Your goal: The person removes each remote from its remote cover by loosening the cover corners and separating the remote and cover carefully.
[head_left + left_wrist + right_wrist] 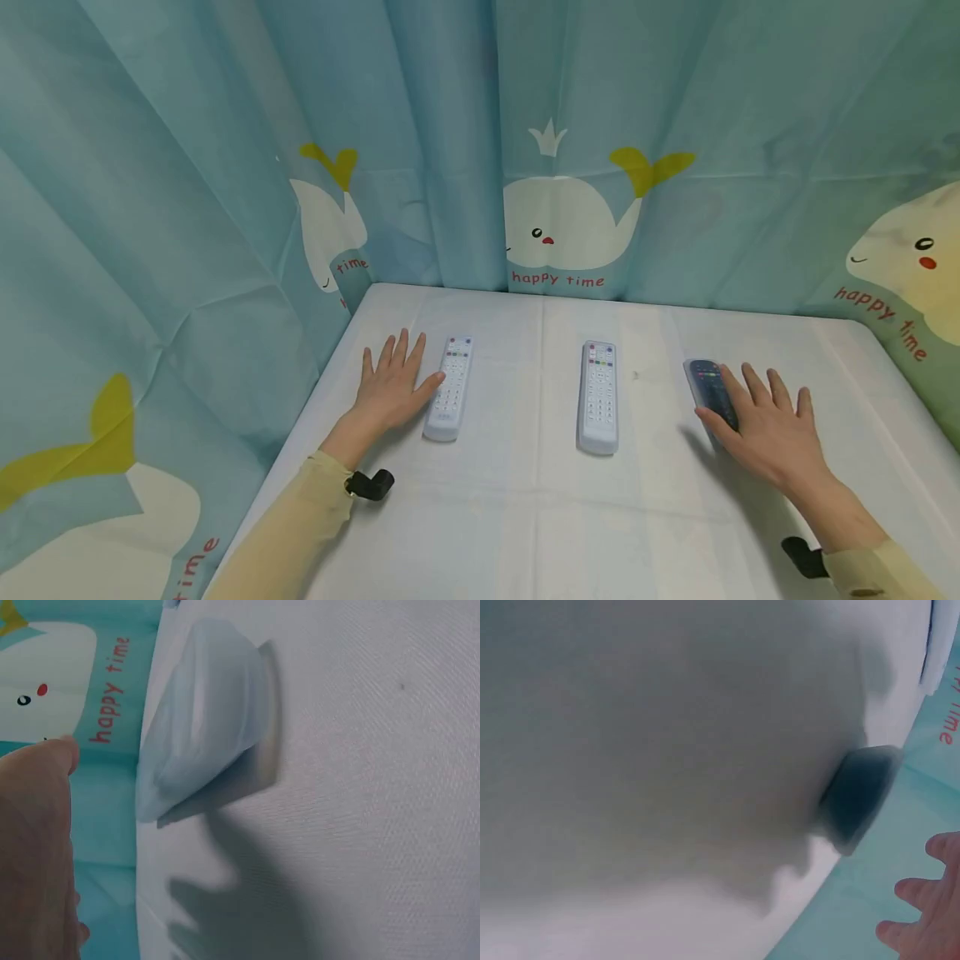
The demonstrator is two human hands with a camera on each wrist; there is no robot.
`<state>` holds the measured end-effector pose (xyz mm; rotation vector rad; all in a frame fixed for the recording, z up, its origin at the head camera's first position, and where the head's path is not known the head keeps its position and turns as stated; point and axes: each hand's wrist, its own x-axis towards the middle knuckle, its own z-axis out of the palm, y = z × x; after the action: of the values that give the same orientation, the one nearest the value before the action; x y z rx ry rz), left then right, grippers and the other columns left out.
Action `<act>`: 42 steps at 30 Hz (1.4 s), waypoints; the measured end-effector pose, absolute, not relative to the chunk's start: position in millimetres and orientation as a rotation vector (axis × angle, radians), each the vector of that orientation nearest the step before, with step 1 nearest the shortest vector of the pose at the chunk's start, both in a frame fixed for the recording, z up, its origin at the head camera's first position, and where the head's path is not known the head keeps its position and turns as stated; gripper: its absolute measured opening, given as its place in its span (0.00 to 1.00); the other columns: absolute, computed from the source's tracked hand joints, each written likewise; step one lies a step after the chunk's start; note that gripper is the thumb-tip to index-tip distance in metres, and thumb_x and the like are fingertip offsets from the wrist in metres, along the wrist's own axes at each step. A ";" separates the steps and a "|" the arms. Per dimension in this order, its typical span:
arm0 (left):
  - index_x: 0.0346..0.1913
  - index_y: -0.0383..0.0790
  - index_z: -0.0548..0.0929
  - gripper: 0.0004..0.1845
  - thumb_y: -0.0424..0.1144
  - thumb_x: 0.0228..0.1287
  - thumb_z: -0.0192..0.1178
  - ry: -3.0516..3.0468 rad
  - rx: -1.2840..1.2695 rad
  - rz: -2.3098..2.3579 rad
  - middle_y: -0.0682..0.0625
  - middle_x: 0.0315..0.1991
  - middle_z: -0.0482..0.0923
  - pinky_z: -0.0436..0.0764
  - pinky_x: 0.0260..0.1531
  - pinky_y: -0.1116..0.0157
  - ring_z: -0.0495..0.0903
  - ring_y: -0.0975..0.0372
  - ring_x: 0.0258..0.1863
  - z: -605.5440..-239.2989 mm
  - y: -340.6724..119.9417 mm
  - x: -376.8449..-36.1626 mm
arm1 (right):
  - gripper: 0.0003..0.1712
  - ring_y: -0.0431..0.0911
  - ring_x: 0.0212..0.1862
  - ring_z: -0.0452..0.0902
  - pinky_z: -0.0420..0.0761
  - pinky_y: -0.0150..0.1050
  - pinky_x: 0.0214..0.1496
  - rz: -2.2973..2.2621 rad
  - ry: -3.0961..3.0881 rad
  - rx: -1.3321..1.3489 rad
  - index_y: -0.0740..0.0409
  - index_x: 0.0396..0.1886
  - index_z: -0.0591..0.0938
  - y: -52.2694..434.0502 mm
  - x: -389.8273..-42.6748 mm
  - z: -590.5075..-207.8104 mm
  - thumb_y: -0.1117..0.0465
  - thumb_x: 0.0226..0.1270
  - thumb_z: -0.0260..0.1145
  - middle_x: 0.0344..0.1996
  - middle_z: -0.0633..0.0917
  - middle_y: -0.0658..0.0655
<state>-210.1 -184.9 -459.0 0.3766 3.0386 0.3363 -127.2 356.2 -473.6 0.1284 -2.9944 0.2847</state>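
Note:
Three remote controls lie in a row on a white-covered table. My left hand (pixel 392 387), fingers spread, is just left of the first white remote (pixel 450 387); its thumb tip overlaps that remote's edge in the head view. In the left wrist view the white remote (pixel 210 712) appears apart from the thumb. A second white remote (pixel 598 398) lies in the middle. Over the dark remote (pixel 705 379) at the right is my right hand (pixel 772 425), fingers spread, hiding part of it. The right wrist view has the dark remote (pixel 861 795) with the fingers off to its side.
A white cloth (pixel 495 517) covers the table. Blue curtains (pixel 450 125) printed with whales hang along its back and left sides. Each wrist wears a black device, such as the one by the left cuff (pixel 370 485).

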 end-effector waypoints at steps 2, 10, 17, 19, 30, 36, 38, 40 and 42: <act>0.83 0.42 0.45 0.45 0.68 0.77 0.41 3.030 0.378 0.353 0.37 0.82 0.36 0.31 0.71 0.33 0.38 0.41 0.80 -456.8 -184.5 -210.4 | 0.50 0.76 0.75 0.45 0.33 0.77 0.69 0.313 -2.977 0.140 0.60 0.81 0.56 351.1 -130.2 -471.1 0.32 0.75 0.55 0.75 0.59 0.77; 0.83 0.39 0.45 0.45 0.67 0.78 0.36 2.964 0.358 0.471 0.35 0.82 0.37 0.36 0.72 0.33 0.39 0.39 0.80 -449.3 -183.4 -214.2 | 0.46 0.75 0.75 0.47 0.38 0.75 0.71 0.501 -2.926 0.214 0.63 0.80 0.59 312.3 -146.4 -451.5 0.36 0.77 0.55 0.73 0.62 0.76; 0.82 0.35 0.42 0.45 0.66 0.80 0.33 2.834 0.334 0.690 0.32 0.81 0.36 0.42 0.72 0.34 0.40 0.37 0.79 -439.9 -183.3 -220.5 | 0.44 0.72 0.75 0.50 0.43 0.73 0.72 0.661 -2.893 0.339 0.63 0.79 0.62 263.6 -165.5 -432.3 0.38 0.78 0.57 0.74 0.65 0.72; 0.82 0.34 0.40 0.44 0.64 0.81 0.33 2.781 0.333 0.768 0.31 0.81 0.35 0.43 0.72 0.34 0.39 0.36 0.79 -435.6 -183.6 -220.7 | 0.43 0.71 0.75 0.51 0.46 0.73 0.72 0.711 -2.882 0.384 0.63 0.79 0.62 250.3 -170.3 -428.2 0.40 0.77 0.58 0.74 0.65 0.71; 0.82 0.37 0.35 0.44 0.61 0.81 0.39 2.528 0.318 1.082 0.37 0.82 0.34 0.43 0.76 0.43 0.34 0.45 0.81 -421.7 -184.1 -219.6 | 0.44 0.64 0.78 0.53 0.53 0.64 0.76 1.000 -2.947 0.481 0.56 0.82 0.59 181.3 -192.1 -420.3 0.43 0.76 0.63 0.76 0.65 0.63; 0.83 0.40 0.34 0.46 0.59 0.80 0.45 2.451 0.244 1.122 0.40 0.83 0.34 0.45 0.75 0.42 0.37 0.45 0.81 -417.7 -182.2 -219.5 | 0.43 0.60 0.77 0.57 0.59 0.59 0.75 1.184 -2.919 0.554 0.56 0.81 0.59 151.2 -197.0 -424.5 0.46 0.76 0.64 0.76 0.65 0.62; 0.83 0.42 0.35 0.46 0.59 0.80 0.46 2.436 0.219 1.111 0.39 0.83 0.35 0.46 0.75 0.40 0.38 0.44 0.80 -417.8 -182.2 -220.1 | 0.42 0.59 0.77 0.57 0.60 0.58 0.75 1.235 -2.916 0.570 0.56 0.81 0.59 142.0 -198.1 -426.6 0.47 0.76 0.64 0.76 0.65 0.61; 0.83 0.43 0.35 0.45 0.58 0.80 0.47 2.410 0.192 1.118 0.38 0.82 0.37 0.51 0.74 0.39 0.42 0.42 0.80 -417.8 -182.3 -220.5 | 0.42 0.58 0.77 0.57 0.60 0.57 0.75 1.275 -2.919 0.581 0.56 0.81 0.60 133.3 -198.8 -428.4 0.47 0.76 0.64 0.76 0.65 0.61; 0.83 0.44 0.36 0.45 0.57 0.80 0.48 2.379 0.154 1.138 0.37 0.82 0.40 0.58 0.72 0.40 0.48 0.40 0.79 -418.5 -182.7 -221.9 | 0.41 0.57 0.77 0.58 0.61 0.56 0.75 1.313 -2.927 0.586 0.56 0.81 0.60 124.9 -199.6 -430.3 0.47 0.76 0.63 0.76 0.66 0.61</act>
<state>-221.9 -182.7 -418.5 0.1543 2.3790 1.1385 -199.6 124.9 -430.3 0.5857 -2.9266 1.3127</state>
